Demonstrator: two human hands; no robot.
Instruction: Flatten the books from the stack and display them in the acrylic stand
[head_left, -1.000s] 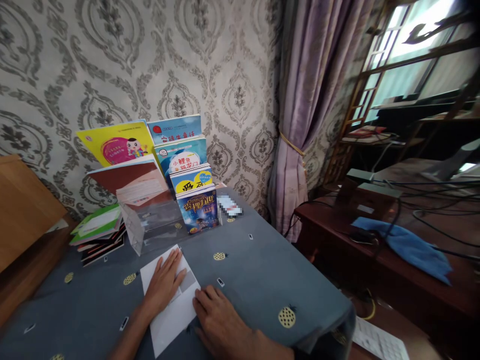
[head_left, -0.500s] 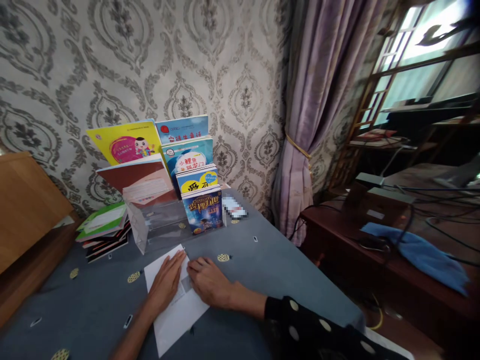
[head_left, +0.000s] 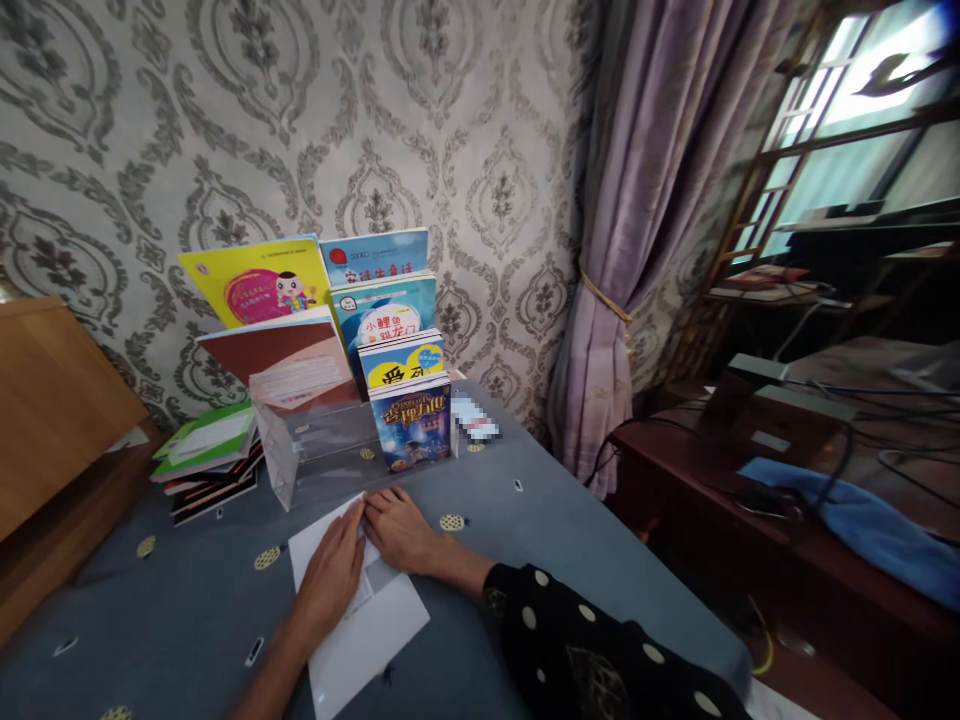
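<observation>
A white sheet of paper (head_left: pixel 367 640) with a grey printed patch lies slanted on the cloth-covered table. Whether it is a single sheet or several layers I cannot tell. My left hand (head_left: pixel 335 565) rests flat on its left part, fingers stretched toward the far corner. At the far right edge, my right hand (head_left: pixel 397 530) presses down with its fingers laid out and its fingertips beside those of the left. Both hands cover the paper's far end. Just beyond them, a clear acrylic book stand (head_left: pixel 330 450) holds upright books, the front one a dark blue book (head_left: pixel 415 425).
A stack of books (head_left: pixel 206 450) lies left of the stand, near a wooden panel (head_left: pixel 67 390). Right of the stand is a blurred-out item (head_left: pixel 476 418). The table's right edge drops off toward a dark red cabinet (head_left: pixel 675 500) with cables and a blue cloth (head_left: pixel 840 520).
My right hand has slid up and left along the paper's edge to the far corner, its fingers flatter now. The left hand stays nearly in place. The view has shifted slightly.
</observation>
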